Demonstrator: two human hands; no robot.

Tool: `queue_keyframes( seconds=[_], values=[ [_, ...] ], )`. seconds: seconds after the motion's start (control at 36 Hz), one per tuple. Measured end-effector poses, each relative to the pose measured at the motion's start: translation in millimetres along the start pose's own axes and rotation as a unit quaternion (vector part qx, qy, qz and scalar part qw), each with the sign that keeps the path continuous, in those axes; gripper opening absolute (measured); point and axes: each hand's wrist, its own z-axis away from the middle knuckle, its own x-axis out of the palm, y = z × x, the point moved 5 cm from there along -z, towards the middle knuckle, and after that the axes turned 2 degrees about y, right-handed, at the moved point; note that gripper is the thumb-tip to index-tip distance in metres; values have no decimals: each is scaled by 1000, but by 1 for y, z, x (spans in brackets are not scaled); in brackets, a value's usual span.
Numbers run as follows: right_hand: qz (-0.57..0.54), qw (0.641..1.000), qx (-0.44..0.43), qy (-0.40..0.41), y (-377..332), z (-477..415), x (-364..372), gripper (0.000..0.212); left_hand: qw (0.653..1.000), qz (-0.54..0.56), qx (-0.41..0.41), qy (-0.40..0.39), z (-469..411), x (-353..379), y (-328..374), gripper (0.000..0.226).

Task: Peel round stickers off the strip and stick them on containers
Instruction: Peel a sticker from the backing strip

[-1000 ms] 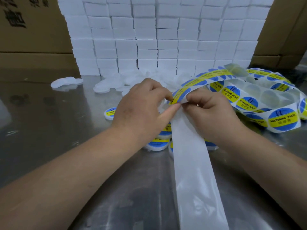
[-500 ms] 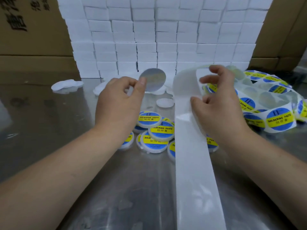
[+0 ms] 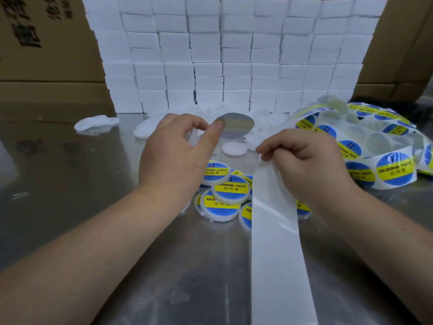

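The strip [image 3: 276,242], limp slick paper, runs up the table [image 3: 93,207] into the right hand [image 3: 304,165], whose curled fingers pinch its top. A bare container [image 3: 234,148] (light, hard, likely to skid) lies just beyond the labelled containers [image 3: 230,191]. The sticker [image 3: 236,125], thin and floppy, is pinched by its rim in the left hand [image 3: 173,160]; the rim is probably the safest hold, since the glue side would cling.

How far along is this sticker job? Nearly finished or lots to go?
Done: a small pile of labelled containers lies between the hands. In hand: the left hand pinches a peeled sticker, the right hand grips the backing strip. Left: a bare white container just beyond, more blank ones farther back, and many unpeeled stickers coiled at right. Plenty to go.
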Motion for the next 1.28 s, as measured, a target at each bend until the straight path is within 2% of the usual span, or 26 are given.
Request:
queue_keyframes(
  seconds=[0.03, 0.11, 0.19, 0.31, 0.64, 0.75, 0.83, 0.92, 0.97, 1.06, 1.08, 1.14, 1.28],
  values=[
    [-29, 999, 25, -5, 2, 1, 1, 43, 1000, -3, 3, 1, 0, 0, 1, 18],
    [-110, 991, 74, -12, 5, 2, 2, 28, 1000, -13, 22, 3, 0, 0, 4, 18],
    [-152, 983, 106, -1, 8, 2, 2, 33, 999, -22, 49, 7, 1, -1, 7, 19],
    [-171, 977, 130, 11, 10, 2, 2, 42, 997, -36, 70, 8, 2, -1, 10, 24],
    [-200, 968, 151, 35, 10, 1, 3, 31, 991, -66, 117, -12, 3, 0, 14, 33],
    [-176, 974, 142, 21, 9, 1, 6, 27, 991, -95, 93, -16, 1, 5, 10, 31],
    [-164, 976, 138, 31, 10, 1, 6, 26, 996, -71, 53, -17, 0, 7, 3, 22],
    [-170, 973, 146, 55, 13, 0, 2, 27, 998, -4, -55, -6, -6, 4, -7, 15],
    [-182, 971, 146, 54, 12, 0, 1, 28, 971, 167, -168, -15, -8, 6, -11, 19],
    [-201, 970, 138, 19, 8, 1, 7, 29, 875, 392, -276, -65, -5, 15, -10, 24],
    [-204, 969, 137, 2, 7, 2, 10, 29, 851, 430, -289, -86, -4, 18, -8, 23],
    [-212, 968, 132, -27, 5, 3, 13, 28, 826, 465, -295, -123, -1, 24, -6, 23],
    [-228, 965, 106, -74, -2, 5, 17, 26, 813, 489, -279, -151, 1, 27, -1, 26]
  ],
)
